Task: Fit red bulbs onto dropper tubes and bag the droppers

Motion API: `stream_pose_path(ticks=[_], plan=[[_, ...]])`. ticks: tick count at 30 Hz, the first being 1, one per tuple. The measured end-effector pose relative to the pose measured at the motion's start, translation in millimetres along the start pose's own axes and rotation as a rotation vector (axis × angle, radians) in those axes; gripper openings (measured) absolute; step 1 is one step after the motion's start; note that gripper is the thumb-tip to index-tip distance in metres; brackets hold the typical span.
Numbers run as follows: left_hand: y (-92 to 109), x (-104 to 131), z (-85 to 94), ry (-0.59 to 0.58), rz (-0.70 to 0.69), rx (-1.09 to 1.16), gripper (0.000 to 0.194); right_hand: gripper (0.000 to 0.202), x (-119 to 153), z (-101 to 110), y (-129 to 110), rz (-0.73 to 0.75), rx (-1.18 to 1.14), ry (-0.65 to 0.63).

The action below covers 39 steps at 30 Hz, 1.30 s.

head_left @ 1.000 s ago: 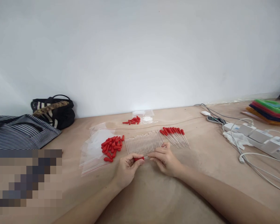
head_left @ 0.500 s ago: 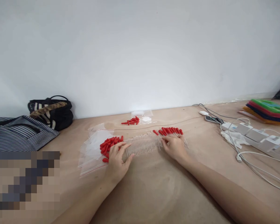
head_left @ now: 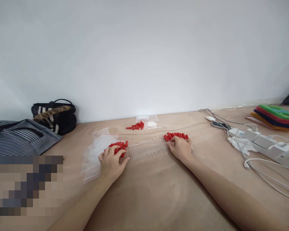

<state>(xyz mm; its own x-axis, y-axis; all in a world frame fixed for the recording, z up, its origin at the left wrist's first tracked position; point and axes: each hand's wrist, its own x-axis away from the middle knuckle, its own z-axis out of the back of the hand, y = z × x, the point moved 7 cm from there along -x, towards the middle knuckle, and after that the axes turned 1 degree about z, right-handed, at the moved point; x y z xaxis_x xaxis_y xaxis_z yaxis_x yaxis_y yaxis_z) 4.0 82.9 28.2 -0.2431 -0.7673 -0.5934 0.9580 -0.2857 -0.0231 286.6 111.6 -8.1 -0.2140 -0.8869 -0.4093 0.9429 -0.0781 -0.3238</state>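
Note:
My left hand (head_left: 113, 163) is over a pile of red rubber bulbs (head_left: 122, 147), fingers spread and bent, touching the pile. Whether a bulb is under the fingertips is hidden. To the right of the pile, thin clear tubes (head_left: 146, 149) lie side by side in a row without bulbs. At that row's right end are droppers (head_left: 179, 135), clear tubes with red bulbs on their far ends. My right hand (head_left: 181, 149) rests on these droppers, its fingers curled around the group and its thumb at the left side. The palm covers most of their tubes.
Clear zip bags (head_left: 95, 157) lie left of the bulbs. Smaller red pieces (head_left: 136, 125) and a clear packet (head_left: 146, 118) are near the wall. Chargers with cables (head_left: 262, 138) and coloured plastic frames (head_left: 276, 117) stand right; a striped bag (head_left: 26, 136) and black bag (head_left: 64, 117) left.
My left hand has moved left, from the pile's right edge onto the bulbs. The stray red-tipped dropper left of the group no longer shows apart; my right hand has shifted slightly over the group.

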Motion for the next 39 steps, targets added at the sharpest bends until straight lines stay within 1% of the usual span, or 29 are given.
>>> stream_pose_path(ticks=[2, 5, 8, 12, 14, 16, 20, 22, 23, 25, 28, 30, 31, 33, 35, 36, 37, 39], plan=[[-1, 0, -1.5, -0.003, 0.012, -0.009, 0.019, 0.025, 2, 1, -5, 0.035, -0.007, 0.008], [-2, -1, -2.1, 0.007, 0.025, -0.027, 0.021, 0.027, 4, -1, -12, 0.054, 0.012, -0.044], [-1, -2, -1.8, 0.013, 0.024, -0.062, 0.02, 0.024, 4, -2, -16, 0.026, 0.038, -0.095], [-1, -3, -1.0, 0.034, 0.005, -0.086, 0.013, 0.022, 3, -2, -18, -0.011, 0.035, -0.152], [-1, -4, -1.0, 0.05, -0.002, -0.087, 0.011, 0.022, 3, -2, -18, -0.02, 0.03, -0.17], [-2, -5, -0.2, 0.075, -0.015, -0.074, 0.013, 0.023, 4, -2, -18, -0.028, 0.025, -0.173], [4, -7, 9.5, 0.166, -0.086, 0.042, 0.018, 0.027, 4, -2, -16, -0.031, -0.001, -0.153], [13, -6, 15.2, 0.183, -0.163, 0.16, 0.02, 0.028, 3, -3, -15, -0.04, -0.01, -0.15], [19, -4, 16.9, 0.173, -0.21, 0.224, 0.021, 0.028, 3, -3, -15, -0.047, -0.014, -0.151], [34, 1, 16.2, 0.11, -0.299, 0.331, 0.023, 0.029, 3, -2, -14, -0.059, -0.025, -0.143], [58, 12, 4.1, -0.079, -0.389, 0.442, 0.025, 0.029, 5, 3, -12, -0.056, -0.06, -0.087], [69, 19, -4.5, -0.191, -0.401, 0.529, 0.022, 0.027, 8, 7, -13, -0.007, -0.102, -0.034], [72, 21, -7.4, -0.229, -0.385, 0.575, 0.019, 0.026, 10, 9, -15, 0.047, -0.128, -0.017], [73, 23, -11.0, -0.287, -0.322, 0.66, 0.014, 0.024, 16, 12, -24, 0.204, -0.18, -0.012], [70, 23, -12.3, -0.344, -0.24, 0.721, 0.01, 0.022, 25, 13, -33, 0.364, -0.218, -0.038], [68, 22, -12.0, -0.37, -0.201, 0.741, 0.01, 0.021, 28, 13, -36, 0.422, -0.229, -0.052], [66, 22, -11.2, -0.393, -0.169, 0.754, 0.012, 0.02, 31, 12, -38, 0.459, -0.236, -0.066], [63, 20, -8.7, -0.419, -0.122, 0.767, 0.017, 0.017, 35, 11, -40, 0.485, -0.236, -0.096]])
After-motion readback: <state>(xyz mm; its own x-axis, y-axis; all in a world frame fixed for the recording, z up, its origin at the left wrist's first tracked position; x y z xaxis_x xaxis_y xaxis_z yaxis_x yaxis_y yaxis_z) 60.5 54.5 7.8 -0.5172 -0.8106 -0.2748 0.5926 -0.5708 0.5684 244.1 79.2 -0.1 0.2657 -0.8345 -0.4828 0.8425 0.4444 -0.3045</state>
